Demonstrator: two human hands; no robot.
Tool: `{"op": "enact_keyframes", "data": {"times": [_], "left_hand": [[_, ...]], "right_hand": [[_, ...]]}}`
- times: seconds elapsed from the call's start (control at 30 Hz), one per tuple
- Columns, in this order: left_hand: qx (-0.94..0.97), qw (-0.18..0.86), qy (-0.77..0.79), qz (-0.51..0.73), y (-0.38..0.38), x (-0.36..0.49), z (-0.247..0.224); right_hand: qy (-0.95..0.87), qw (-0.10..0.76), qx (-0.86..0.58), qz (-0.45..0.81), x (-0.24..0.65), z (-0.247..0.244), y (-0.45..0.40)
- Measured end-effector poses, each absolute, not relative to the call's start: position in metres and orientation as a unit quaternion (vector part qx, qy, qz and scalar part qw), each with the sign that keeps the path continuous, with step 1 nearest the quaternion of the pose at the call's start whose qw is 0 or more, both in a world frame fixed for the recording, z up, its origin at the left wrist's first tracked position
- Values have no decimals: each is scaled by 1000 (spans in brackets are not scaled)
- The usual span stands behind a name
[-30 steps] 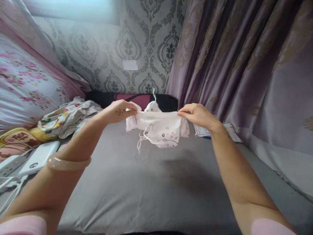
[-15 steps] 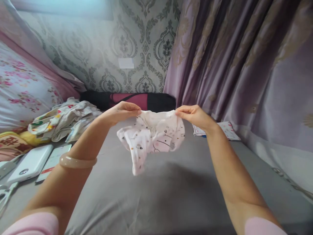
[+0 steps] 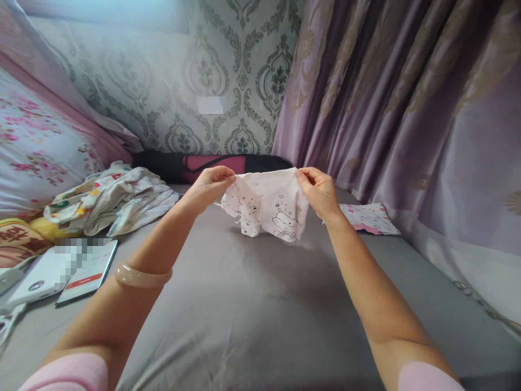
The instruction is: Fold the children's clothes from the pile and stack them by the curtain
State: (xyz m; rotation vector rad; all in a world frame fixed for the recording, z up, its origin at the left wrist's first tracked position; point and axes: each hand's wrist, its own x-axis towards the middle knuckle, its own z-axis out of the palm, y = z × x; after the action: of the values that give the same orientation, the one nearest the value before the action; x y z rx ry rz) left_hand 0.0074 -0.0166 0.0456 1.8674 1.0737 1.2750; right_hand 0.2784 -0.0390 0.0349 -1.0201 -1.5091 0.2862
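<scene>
White garment (image 3: 268,198) hangs above grey sheet (image 3: 252,315); fingers of left hand (image 3: 208,187) and right hand (image 3: 321,191) pinch its upper edge.

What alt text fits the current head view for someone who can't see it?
A bare left hand and right hand hold a small white printed cloth garment by its top edge above a grey fabric sheet. Crumpled pale printed cloth lies left, folded white-and-pink cloth right.

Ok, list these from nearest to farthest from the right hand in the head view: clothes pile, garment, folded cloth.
1. Garment: pinched in the right hand.
2. Folded cloth: to the right.
3. Clothes pile: far over on the left.
</scene>
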Motion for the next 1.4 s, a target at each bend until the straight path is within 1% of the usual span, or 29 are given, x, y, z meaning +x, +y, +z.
{"op": "enact_keyframes", "data": {"times": [0.1,0.2,0.3,0.4,0.5,0.6,0.7,0.8,0.87,0.97,1.03,1.13,1.2,1.3,1.4], "left_hand": [[691,248,444,514,-16,17,40],[686,145,470,537,-20,24,34],[696,42,462,549,-30,25,32],[715,-40,437,544,-42,19,34],[740,-86,425,514,-52,6,36],[763,-114,415,483,-69,-10,42],[781,-157,380,470,-95,-23,58],[786,-204,359,461,-123,-33,84],[792,-166,378,450,-132,-40,99],[808,-20,421,411,-122,-49,106],[825,72,434,355,-101,-52,94],[848,193,427,246,-61,-49,48],[844,257,424,204,-36,-43,5],[814,314,454,179,-7,-35,-57],[805,307,479,171,12,-29,-96]], "right_hand": [[-659,609,-439,48,271,39,-47],[-670,601,-435,-36,267,46,-57],[-687,569,-438,-112,268,53,-67],[-701,531,-452,-153,273,58,-77],[-712,507,-459,-161,280,59,-88],[-724,498,-455,-142,285,57,-106],[-734,504,-443,-103,286,61,-133],[-729,522,-439,-61,284,77,-160],[-722,531,-443,-20,282,88,-169],[-728,517,-442,82,283,91,-160],[-737,480,-445,166,285,76,-139],[-740,396,-473,268,288,25,-96],[-737,346,-499,295,288,-19,-70],[-748,275,-545,261,287,-76,-43],[-759,214,-574,220,286,-105,-30]]}}
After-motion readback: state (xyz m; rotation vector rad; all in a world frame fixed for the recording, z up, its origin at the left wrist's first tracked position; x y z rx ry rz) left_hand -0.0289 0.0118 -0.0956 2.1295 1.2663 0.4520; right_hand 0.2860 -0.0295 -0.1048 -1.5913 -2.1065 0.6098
